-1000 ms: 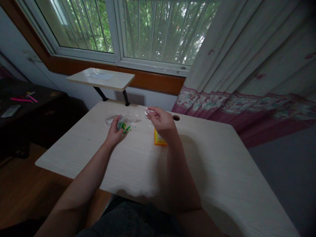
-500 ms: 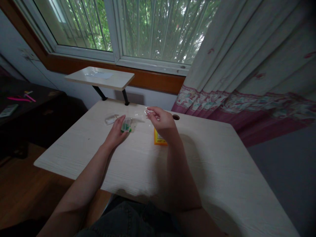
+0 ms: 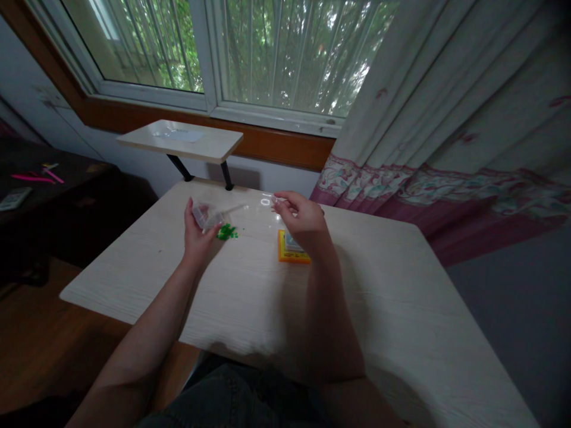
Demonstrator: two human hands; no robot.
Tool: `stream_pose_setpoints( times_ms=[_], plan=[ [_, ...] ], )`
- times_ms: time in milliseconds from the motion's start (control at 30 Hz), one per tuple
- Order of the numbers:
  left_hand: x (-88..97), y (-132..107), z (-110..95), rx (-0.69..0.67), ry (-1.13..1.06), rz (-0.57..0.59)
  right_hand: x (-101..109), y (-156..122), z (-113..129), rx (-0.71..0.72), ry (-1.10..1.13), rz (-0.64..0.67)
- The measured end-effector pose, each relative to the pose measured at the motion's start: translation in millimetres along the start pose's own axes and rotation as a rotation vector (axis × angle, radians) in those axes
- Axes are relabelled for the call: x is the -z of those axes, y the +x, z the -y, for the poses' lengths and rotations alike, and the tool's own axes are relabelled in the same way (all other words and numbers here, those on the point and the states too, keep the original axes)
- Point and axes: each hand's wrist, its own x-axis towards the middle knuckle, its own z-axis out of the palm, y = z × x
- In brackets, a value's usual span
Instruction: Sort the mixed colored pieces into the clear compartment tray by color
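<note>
My left hand (image 3: 196, 233) is wrapped round a small clear plastic box (image 3: 203, 217), tilted over the table's left half. Just right of its thumb lies a loose heap of tiny green pieces (image 3: 227, 232) on the tabletop. My right hand (image 3: 303, 217), raised at the table's back middle, pinches a small see-through plastic piece (image 3: 266, 201); its exact kind is too unclear to tell. Below that hand sits an orange-yellow tray (image 3: 285, 257) with a pale block (image 3: 292, 242) on it, partly covered by the hand and wrist.
A raised shelf (image 3: 214, 145) on black posts stands at the table's back left, bearing clear plastic and a paper. A dark side table (image 3: 80, 172) at far left holds pink items. A curtain (image 3: 423, 160) hangs along the right behind the wooden table (image 3: 250, 297).
My left hand has shifted left and lifted the clear box off the green pieces, which now lie bare on the table. My right hand has moved slightly right with the plastic piece.
</note>
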Motion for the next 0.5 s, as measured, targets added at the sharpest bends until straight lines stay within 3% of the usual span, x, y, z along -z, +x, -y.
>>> stream_pose_setpoints(
  times_ms=[100,233,367,500],
  plan=[
    [4.9,5,3,0.048,-0.076,-0.091,10,0,-6,-0.027,0.022,-0.015],
    [19.7,14,9,0.100,0.016,-0.228,26,-1,-21,-0.084,0.019,-0.049],
    [48.7,22,27,0.165,0.165,-0.420,45,-4,-32,-0.156,-0.040,-0.046],
    [77.8,26,56,0.262,0.324,-0.531,61,-10,-40,-0.216,-0.160,0.050]
  ],
)
